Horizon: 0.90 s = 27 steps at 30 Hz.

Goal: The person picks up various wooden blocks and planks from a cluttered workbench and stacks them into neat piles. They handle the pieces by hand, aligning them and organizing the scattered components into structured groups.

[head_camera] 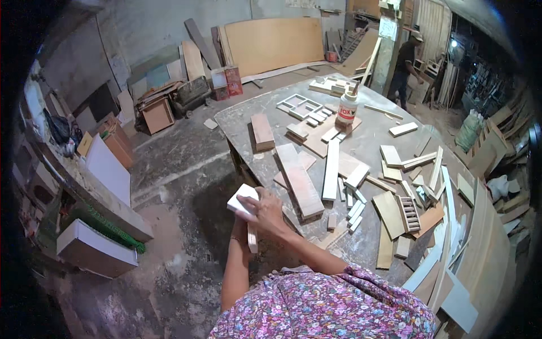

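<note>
My right hand [267,211] rests on a small white block [243,198], its fingers spread over the top. My left hand [241,222] is mostly hidden underneath, around the same block and a narrow wooden strip [253,239] that points down towards me. Both hands are over the floor, just off the table's near left edge. Close by on the grey table [237,111] lie a long wooden block [300,180], a white-faced strip [331,169] and a shorter wooden block [262,132]. Several small white-edged pieces [355,212] lie to their right. A glue bottle [347,108] stands farther back.
Wood offcuts [388,214] and long strips [451,199] are heaped on the table's right side. A divided white frame [299,106] lies near the back. A white panel box [97,250] stands on the left. Another person [406,68] is beyond the table, at the back right.
</note>
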{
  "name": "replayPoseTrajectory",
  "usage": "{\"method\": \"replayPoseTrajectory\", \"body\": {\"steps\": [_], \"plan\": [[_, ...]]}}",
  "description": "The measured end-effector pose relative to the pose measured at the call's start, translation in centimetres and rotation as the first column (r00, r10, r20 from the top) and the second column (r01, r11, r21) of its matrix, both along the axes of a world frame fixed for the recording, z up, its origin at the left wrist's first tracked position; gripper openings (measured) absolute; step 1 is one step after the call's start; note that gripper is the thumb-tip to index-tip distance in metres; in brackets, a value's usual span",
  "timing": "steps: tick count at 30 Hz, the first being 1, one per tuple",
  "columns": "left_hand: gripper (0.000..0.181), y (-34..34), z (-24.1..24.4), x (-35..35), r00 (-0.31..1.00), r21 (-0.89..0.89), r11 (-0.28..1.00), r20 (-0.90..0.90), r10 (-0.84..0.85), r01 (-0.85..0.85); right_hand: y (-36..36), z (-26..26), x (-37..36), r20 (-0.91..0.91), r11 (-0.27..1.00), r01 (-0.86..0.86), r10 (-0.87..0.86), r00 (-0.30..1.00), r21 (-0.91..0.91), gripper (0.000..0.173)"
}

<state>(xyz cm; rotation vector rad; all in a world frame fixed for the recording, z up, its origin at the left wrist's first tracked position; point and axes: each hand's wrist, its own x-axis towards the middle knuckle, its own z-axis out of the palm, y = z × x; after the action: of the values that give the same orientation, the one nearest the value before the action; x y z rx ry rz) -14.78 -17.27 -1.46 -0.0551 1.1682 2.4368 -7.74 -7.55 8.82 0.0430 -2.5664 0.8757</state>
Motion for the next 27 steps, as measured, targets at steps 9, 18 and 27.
{"method": "replayPoseTrajectory", "body": {"steps": [9,18,27], "plan": [[0.048,1.9,1.0,-0.4,0.997,-0.106,0.994,-0.069,0.024,-0.031,2.9,-0.5,-5.1,0.212,0.986,0.110,-0.082,0.974,-0.122,0.048],[0.044,5.2,2.0,-1.5,0.995,-0.076,0.996,-0.084,0.048,-0.054,5.9,-1.2,-6.8,0.139,0.944,0.104,-0.063,0.988,-0.312,0.055],[0.035,5.8,4.6,0.0,0.996,-0.238,0.969,-0.040,-0.080,0.068,8.0,-2.2,-6.1,0.073,0.816,0.108,-0.081,0.994,-0.568,0.075]]}}
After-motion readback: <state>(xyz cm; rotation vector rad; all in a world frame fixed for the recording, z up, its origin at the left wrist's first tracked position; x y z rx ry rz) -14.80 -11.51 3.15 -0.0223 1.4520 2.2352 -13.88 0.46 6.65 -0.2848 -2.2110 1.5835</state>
